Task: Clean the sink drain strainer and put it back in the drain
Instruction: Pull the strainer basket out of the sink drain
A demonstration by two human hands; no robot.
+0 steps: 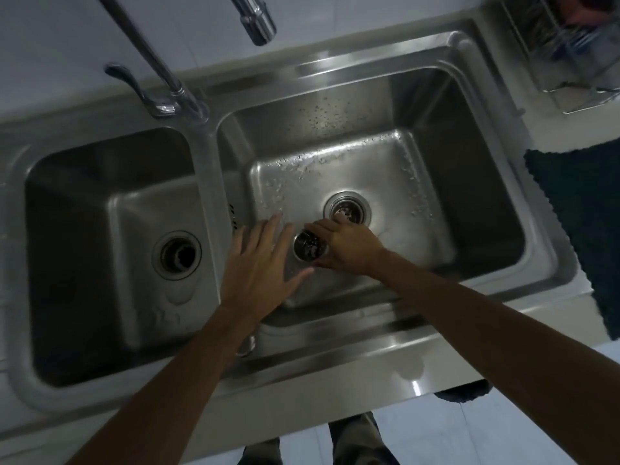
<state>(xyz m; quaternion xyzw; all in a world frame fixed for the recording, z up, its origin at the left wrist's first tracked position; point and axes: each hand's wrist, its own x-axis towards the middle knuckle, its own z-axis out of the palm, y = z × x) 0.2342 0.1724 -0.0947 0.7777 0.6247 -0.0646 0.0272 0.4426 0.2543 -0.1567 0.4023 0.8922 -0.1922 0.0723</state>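
The drain strainer (309,247), a small perforated steel cup, is being held above the floor of the right basin (446,229), just left of and nearer than the open drain (347,209). It is being grasped by the right hand (349,248), whose fingers are being curled around its rim from the right; whether it is being lifted clear of the basin floor or rested on it cannot be told from this angle. The left hand (260,263) is being held flat and spread just beside the strainer, nothing being gripped by it, its thumb being pointed toward the right hand. Water droplets are being shown on the basin's floor and far wall. The left basin (77,229) is being shown with its own drain (176,255), and the faucet spout (258,23) is being seen above the sink.
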